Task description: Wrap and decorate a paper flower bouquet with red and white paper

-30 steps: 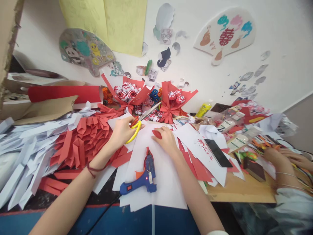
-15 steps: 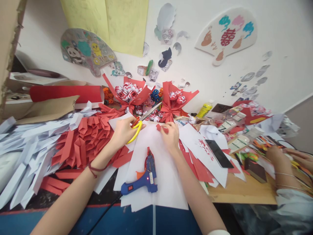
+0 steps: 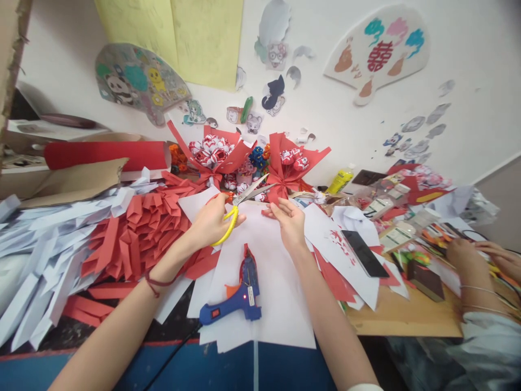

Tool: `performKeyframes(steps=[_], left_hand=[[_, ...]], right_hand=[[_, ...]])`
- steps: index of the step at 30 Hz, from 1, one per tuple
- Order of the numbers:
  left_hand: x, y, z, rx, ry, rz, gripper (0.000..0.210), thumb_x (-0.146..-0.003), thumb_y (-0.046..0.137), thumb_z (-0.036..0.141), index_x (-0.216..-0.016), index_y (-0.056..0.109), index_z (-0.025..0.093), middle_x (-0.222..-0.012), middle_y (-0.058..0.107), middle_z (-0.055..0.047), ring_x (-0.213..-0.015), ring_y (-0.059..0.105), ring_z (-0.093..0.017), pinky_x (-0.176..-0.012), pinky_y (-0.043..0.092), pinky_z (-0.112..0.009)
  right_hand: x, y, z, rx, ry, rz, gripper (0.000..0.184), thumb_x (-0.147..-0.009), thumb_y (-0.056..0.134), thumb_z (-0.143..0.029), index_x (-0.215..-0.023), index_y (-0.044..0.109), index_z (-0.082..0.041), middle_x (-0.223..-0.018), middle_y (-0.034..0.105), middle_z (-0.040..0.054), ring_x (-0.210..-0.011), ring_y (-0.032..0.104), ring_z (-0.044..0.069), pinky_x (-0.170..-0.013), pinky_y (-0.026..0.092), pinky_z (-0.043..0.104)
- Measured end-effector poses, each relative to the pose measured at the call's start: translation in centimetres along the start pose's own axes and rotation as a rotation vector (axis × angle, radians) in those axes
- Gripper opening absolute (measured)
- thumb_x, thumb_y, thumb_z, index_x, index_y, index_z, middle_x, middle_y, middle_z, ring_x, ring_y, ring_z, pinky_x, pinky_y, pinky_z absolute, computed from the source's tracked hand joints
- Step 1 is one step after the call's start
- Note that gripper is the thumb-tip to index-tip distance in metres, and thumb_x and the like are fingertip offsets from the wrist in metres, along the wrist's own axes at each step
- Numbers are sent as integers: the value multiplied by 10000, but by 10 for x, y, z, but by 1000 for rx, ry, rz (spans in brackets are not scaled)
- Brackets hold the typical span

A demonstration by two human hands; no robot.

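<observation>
Yellow-handled scissors (image 3: 231, 225) are in my left hand (image 3: 209, 220), their blades parted and pointing away to the upper right. Between the fingers of my right hand (image 3: 291, 221) is a small piece of red paper (image 3: 267, 213), mostly covered by the fingertips and close to the blades. Both hands are above white paper sheets (image 3: 280, 304). A blue hot glue gun (image 3: 240, 301) with a lit light lies on these sheets, nozzle pointing away from me.
Folded red paper strips (image 3: 142, 233) and white strips (image 3: 44, 266) are heaped at left. Two red-wrapped paper-flower bouquets (image 3: 214, 152) stand against the wall. A black phone (image 3: 365, 253) lies on papers at right. A co-worker's hands (image 3: 468, 260) are at the far right.
The scissor blades have opened wider. My right hand has turned, with its fingers stretched more and the red paper now mostly covered. The view has shifted slightly.
</observation>
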State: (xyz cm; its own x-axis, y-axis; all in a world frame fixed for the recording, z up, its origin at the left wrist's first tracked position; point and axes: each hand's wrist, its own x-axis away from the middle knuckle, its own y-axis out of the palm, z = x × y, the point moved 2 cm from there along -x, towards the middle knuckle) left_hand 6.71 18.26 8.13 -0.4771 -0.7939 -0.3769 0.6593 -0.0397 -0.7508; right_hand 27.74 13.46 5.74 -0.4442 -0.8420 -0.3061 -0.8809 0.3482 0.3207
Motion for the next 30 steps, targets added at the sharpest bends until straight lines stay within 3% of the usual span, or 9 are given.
performKeyframes(steps=[8,15,30], left_hand=[[0,5,-3,8,-23,-146,497,-817,602,605,-1085,586,187,-813,690,-55,-719,657,-252,-643,423,-315],[0,4,-1,-38,-6,-131,447,-829,581,634,-960,599,207,-797,679,-44,-682,623,-227,-604,358,-284],[1,0,3,-65,14,-120,434,-842,557,623,-917,611,199,-764,676,-44,-650,599,-217,-588,312,-277]], right_hand=[[2,0,-4,17,3,-17,357,-659,869,-379,-876,692,-157,-791,751,52,-675,730,194,-657,597,306],[4,2,-6,24,16,-58,327,-660,865,-354,-857,698,-154,-773,741,42,-656,718,179,-625,575,276],[6,4,-6,24,19,-83,320,-677,862,-351,-872,697,-157,-779,739,34,-677,718,172,-645,587,280]])
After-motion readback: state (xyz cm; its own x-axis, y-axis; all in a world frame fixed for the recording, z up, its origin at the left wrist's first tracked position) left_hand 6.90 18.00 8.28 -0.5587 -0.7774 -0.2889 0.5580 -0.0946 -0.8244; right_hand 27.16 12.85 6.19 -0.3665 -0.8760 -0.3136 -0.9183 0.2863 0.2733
